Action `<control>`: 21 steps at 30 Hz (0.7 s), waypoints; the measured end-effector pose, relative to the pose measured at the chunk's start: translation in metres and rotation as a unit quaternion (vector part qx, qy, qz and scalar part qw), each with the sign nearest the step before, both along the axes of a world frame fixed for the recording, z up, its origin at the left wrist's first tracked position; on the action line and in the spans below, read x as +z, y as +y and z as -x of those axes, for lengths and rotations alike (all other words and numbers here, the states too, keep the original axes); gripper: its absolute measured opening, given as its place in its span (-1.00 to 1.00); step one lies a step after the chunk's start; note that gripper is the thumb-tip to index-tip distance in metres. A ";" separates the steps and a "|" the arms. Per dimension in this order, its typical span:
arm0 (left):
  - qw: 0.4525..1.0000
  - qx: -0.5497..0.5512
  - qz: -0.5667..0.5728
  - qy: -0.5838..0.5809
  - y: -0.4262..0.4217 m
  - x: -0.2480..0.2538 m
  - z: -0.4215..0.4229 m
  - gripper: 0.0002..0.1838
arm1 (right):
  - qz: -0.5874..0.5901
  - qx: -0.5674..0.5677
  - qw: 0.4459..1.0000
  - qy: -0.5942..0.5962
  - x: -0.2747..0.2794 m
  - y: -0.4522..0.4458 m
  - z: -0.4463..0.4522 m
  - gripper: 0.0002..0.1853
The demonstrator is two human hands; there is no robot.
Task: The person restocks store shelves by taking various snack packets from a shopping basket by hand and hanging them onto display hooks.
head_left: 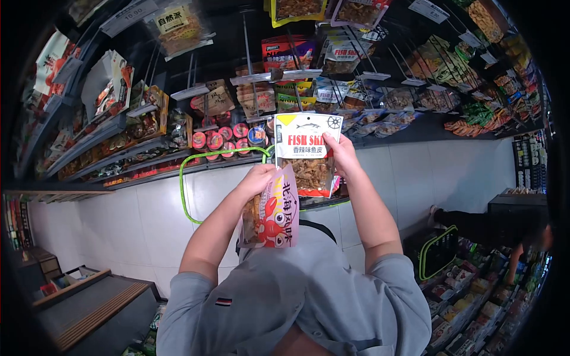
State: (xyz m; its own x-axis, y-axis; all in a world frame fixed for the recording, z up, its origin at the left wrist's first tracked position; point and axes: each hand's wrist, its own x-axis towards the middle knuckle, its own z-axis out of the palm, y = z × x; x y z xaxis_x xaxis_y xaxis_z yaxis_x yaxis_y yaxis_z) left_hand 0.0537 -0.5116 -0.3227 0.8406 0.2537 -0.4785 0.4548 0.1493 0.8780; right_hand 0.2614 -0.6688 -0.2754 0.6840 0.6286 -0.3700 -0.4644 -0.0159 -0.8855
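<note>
In my right hand (341,153) is a white snack bag (306,155) printed "FISH SKIN" in red, gripped at its right edge, with brown pieces showing through its lower window. My left hand (259,180) pinches the upper left corner of a pink snack bag (279,210) with a cartoon crayfish on it. This pink bag hangs tilted, close to my chest, and overlaps the lower left of the white one. Both hands are closed on their bags. Below them, a shopping basket with a bright green handle (183,178) is mostly hidden.
Hanging snack bags (344,52) fill the wall rack ahead, with metal hooks and price tags (190,92). Round pink-lidded tubs (215,141) stand on a low shelf. At right, another person (504,228) is near a black basket (436,252) and more shelves.
</note>
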 end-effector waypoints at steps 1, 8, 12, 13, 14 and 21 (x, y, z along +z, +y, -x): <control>1.000 0.012 0.016 -0.005 0.002 -0.001 -0.009 -0.74 | 0.022 -0.005 0.999 -0.027 0.001 -0.001 -0.008 -0.76; 0.999 0.048 0.014 -0.013 -0.013 0.007 -0.056 -0.69 | 0.024 -0.004 0.998 -0.050 0.011 -0.019 -0.058 -0.73; 0.997 0.074 -0.025 -0.011 -0.040 -0.005 -0.102 -0.67 | -0.001 0.014 1.000 -0.012 -0.001 -0.036 -0.107 -0.75; 0.997 0.064 -0.041 -0.015 -0.045 -0.017 -0.117 -0.68 | -0.002 0.012 1.000 -0.029 -0.006 -0.040 -0.123 -0.77; 0.996 0.077 -0.042 -0.020 -0.054 -0.030 -0.133 -0.68 | -0.020 0.010 0.999 -0.027 -0.011 -0.043 -0.141 -0.77; 0.974 0.225 -0.028 -0.010 -0.123 -0.058 -0.220 -0.64 | 0.034 0.067 0.997 -0.011 -0.017 -0.052 -0.246 -0.82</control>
